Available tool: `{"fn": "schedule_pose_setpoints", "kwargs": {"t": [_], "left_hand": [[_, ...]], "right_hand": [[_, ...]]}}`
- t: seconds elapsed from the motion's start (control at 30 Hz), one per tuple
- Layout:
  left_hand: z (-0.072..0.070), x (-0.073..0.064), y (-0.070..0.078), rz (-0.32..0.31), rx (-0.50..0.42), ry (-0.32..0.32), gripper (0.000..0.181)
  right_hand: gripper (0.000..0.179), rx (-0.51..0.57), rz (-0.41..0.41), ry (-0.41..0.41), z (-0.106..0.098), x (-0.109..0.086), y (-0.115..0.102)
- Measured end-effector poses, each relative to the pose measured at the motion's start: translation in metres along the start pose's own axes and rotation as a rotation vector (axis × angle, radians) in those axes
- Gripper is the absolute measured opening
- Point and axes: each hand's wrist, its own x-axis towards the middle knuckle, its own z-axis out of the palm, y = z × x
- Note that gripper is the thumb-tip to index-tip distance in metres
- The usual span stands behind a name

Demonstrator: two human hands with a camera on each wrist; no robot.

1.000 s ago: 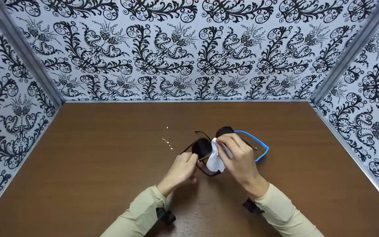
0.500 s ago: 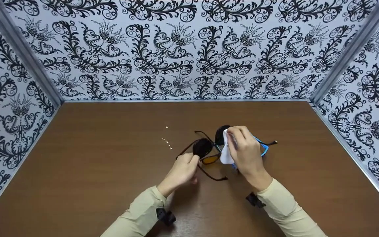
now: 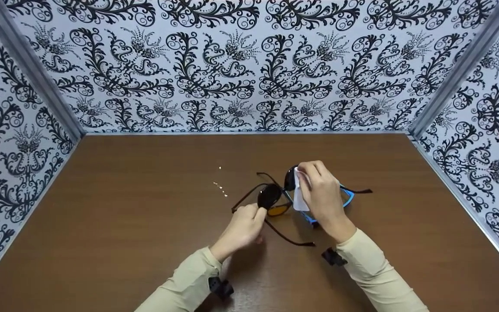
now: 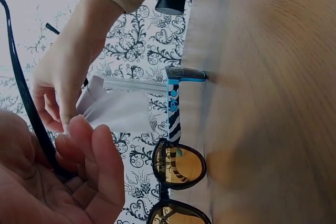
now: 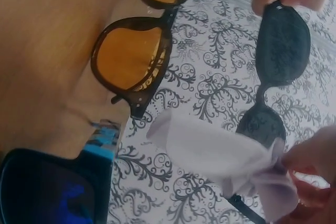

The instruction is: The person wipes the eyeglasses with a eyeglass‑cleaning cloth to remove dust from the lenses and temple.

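Observation:
Dark-lensed sunglasses [image 3: 269, 196] are held above the table with their temples unfolded. My left hand [image 3: 241, 226] grips them at the left hinge corner, and in the left wrist view a black temple runs past its curled fingers [image 4: 107, 153]. My right hand [image 3: 325, 197] pinches a white cloth [image 3: 300, 197] against the right lens, covering part of it; the right wrist view shows the cloth [image 5: 210, 145] bunched at the fingers. Below lie amber-lensed glasses [image 3: 278, 211] with a dark frame, and blue-framed sunglasses [image 3: 348, 200], largely hidden by my right hand.
The brown table [image 3: 145, 242] carries a few small pale specks [image 3: 220, 187] left of the glasses. Patterned panels [image 3: 241, 65] stand behind and at both sides. In the left wrist view, a zebra-striped temple [image 4: 174, 111] with blue edging stands beside the amber glasses.
My right hand has moved right and up with the cloth, from the middle of the sunglasses to the right lens. The sunglasses have tilted, their near temple swinging right. The left hand stays almost in place.

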Motion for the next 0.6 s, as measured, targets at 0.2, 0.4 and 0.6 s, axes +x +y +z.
{"fn": "schedule_pose_setpoints", "kwargs": {"t": [0.2,0.4,0.6], "left_hand": [[-0.002,0.001,0.0,-0.002,-0.007,0.011,0.027],[-0.008,0.003,-0.002,0.071,0.113,0.045,0.028],[-0.011,0.003,-0.002,0.1,0.179,0.023,0.029]], "right_hand": [[0.011,0.104,-0.06,-0.088,0.004,-0.003,-0.001],[0.011,-0.017,-0.076,-0.135,0.004,-0.005,-0.004],[0.006,-0.254,-0.086,-0.077,0.002,-0.003,0.0]]}}
